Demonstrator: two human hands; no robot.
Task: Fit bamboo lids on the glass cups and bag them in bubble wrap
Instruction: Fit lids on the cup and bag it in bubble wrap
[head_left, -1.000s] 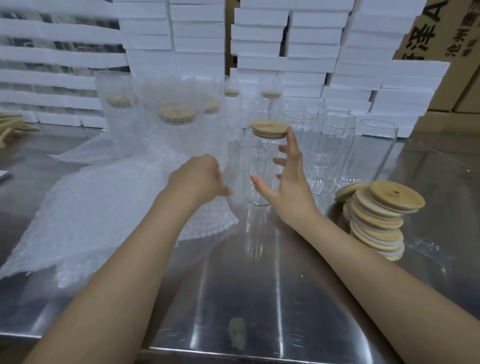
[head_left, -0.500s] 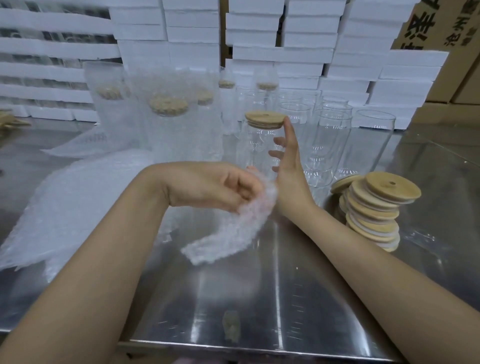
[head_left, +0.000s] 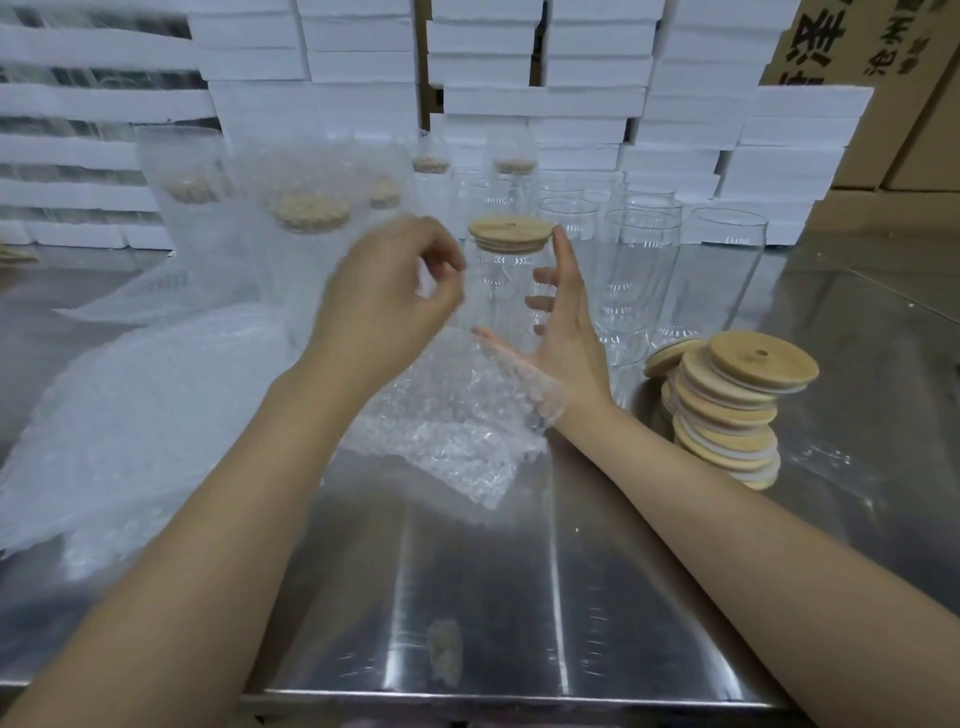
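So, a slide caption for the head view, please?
Left hand holds a bubble wrap bag before the bamboo-lidded glass cup; open right hand flanks the cup.

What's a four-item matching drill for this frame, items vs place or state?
Items:
1 lidded glass cup
2 bamboo lid stack
3 bubble wrap bag
4 open glass cups

Places/states:
A leaning pile at the right of the steel table
B lidless, beyond the right hand
C upright, between the left hand and the right hand
D draped over the right wrist

Pairs: 1-C, 2-A, 3-D, 4-B
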